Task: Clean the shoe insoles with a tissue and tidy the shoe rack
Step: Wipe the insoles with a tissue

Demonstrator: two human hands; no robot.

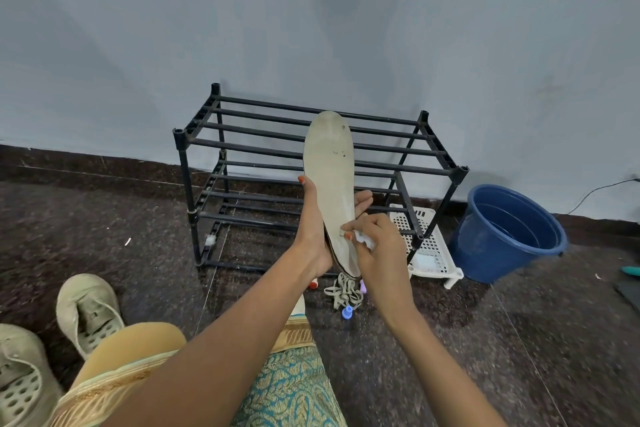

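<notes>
Cut-off forearms (239, 357): left hand (312, 236) holds insole (330, 163), right hand (382, 251) mostly hides tissue (367, 241).

I counted one insole (329, 184), one tissue (367, 241), one shoe rack (189, 201), two shoes (88, 308) (20, 374), one blue bucket (485, 253), one white basket (433, 253), one bundle of laces (343, 291).

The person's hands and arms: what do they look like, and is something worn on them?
The left forearm and right forearm are bare: no sleeves, watch or bangles show. The left hand and right hand have orange-red painted nails. No rings are visible.
</notes>
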